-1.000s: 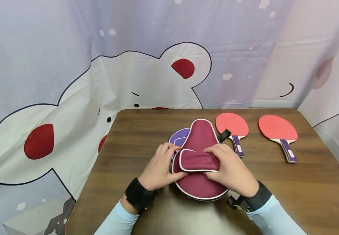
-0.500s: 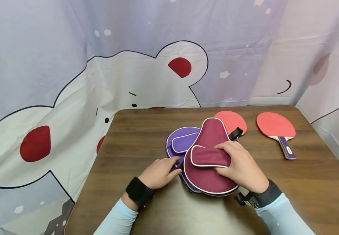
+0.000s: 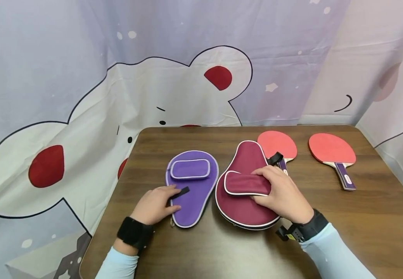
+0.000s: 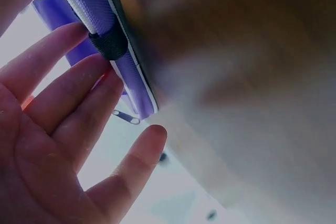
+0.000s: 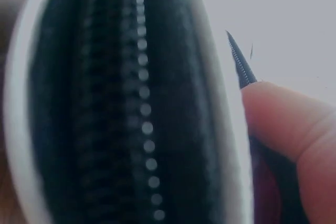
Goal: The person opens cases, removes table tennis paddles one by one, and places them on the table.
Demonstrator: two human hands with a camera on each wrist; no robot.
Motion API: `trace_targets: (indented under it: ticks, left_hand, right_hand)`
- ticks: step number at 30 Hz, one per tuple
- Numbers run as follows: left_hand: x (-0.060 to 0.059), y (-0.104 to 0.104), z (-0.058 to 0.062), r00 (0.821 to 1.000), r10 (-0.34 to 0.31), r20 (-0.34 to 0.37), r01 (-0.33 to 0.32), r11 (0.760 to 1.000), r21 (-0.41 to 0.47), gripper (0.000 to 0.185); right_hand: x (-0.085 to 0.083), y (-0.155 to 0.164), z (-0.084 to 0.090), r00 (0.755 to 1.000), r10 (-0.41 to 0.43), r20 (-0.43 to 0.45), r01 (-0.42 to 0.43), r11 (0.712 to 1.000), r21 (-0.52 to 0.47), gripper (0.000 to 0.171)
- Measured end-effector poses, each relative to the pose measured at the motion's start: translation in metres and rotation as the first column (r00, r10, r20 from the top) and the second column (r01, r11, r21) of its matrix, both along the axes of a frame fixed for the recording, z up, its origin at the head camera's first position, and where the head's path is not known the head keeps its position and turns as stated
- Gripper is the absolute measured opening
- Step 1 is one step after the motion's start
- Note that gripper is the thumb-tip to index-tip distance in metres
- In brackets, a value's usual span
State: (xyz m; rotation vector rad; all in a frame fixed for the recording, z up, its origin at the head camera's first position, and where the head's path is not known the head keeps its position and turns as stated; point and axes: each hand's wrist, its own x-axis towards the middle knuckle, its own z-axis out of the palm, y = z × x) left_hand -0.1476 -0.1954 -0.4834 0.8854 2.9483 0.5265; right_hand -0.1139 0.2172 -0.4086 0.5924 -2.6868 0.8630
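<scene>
Lying side by side on the wooden table point(image 3: 229, 252), touching nothing of each other: purple cover point(image 3: 192, 193) on the left, maroon cover point(image 3: 243, 205) on the right, both zipped flat as far as can be told. Resting with relaxed, nearly straight fingers on the purple cover's near edge by its black strap point(image 3: 179, 192): left hand point(image 3: 154, 205). Curling over the maroon cover's front pocket point(image 3: 246, 183) and holding it: right hand point(image 3: 282, 193). Sitting bare beyond the maroon cover: two red paddles point(image 3: 277, 145) point(image 3: 332, 149), the nearer one just beside it. Judging by this, covers separated; paddles not yet going inside.
</scene>
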Motion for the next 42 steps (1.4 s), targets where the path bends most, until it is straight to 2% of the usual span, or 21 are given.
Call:
trace_targets:
  ticks: [6, 11, 15, 21, 24, 27, 31, 35, 39, 42]
  left_hand:
    - [0.013, -0.063, -0.004, 0.992, 0.119, 0.031, -0.119, 0.993, 0.025, 0.057]
    - [0.026, -0.101, -0.003, 0.980, 0.184, 0.078, -0.188, 0.981, 0.050, 0.056]
    - [0.032, -0.116, -0.003, 0.974, 0.201, 0.107, -0.210, 0.975, 0.078, 0.055]
    - [0.037, -0.116, -0.002, 0.969, 0.227, 0.098, -0.235, 0.969, 0.075, 0.054]
    - [0.037, -0.110, 0.004, 0.965, 0.252, 0.075, -0.257, 0.963, 0.082, 0.054]
    - [0.036, -0.098, 0.015, 0.966, 0.257, 0.019, -0.257, 0.960, 0.111, 0.055]
    - [0.027, -0.062, 0.038, 0.981, 0.174, -0.091, -0.160, 0.976, 0.146, 0.056]
    - [0.022, -0.019, 0.056, 0.988, 0.066, -0.137, -0.043, 0.985, 0.166, 0.056]
    - [0.018, 0.017, 0.066, 0.988, -0.015, -0.154, 0.044, 0.981, 0.187, 0.055]
    - [0.012, 0.039, 0.068, 0.985, -0.065, -0.157, 0.097, 0.975, 0.202, 0.054]
  right_hand:
    - [-0.012, 0.000, -0.008, 0.999, 0.004, 0.051, -0.004, 1.000, -0.004, 0.049]
    - [-0.023, -0.003, -0.016, 0.997, 0.015, 0.076, -0.014, 1.000, -0.011, 0.049]
    - [-0.031, -0.007, -0.022, 0.995, 0.031, 0.096, -0.029, 0.999, -0.019, 0.049]
    - [-0.046, -0.013, -0.032, 0.989, 0.060, 0.139, -0.059, 0.998, -0.007, 0.048]
    - [-0.052, -0.013, -0.037, 0.985, 0.069, 0.161, -0.069, 0.998, -0.004, 0.049]
    - [-0.057, -0.010, -0.043, 0.983, 0.074, 0.165, -0.076, 0.997, 0.002, 0.049]
    - [-0.059, -0.005, -0.047, 0.986, 0.076, 0.149, -0.078, 0.997, 0.007, 0.051]
    - [-0.057, 0.000, -0.048, 0.982, 0.085, 0.171, -0.089, 0.996, 0.020, 0.062]
    - [-0.052, 0.014, -0.040, 0.974, 0.094, 0.207, -0.101, 0.994, 0.027, 0.074]
    - [-0.047, 0.033, -0.032, 0.978, 0.050, 0.204, -0.055, 0.998, 0.019, 0.063]
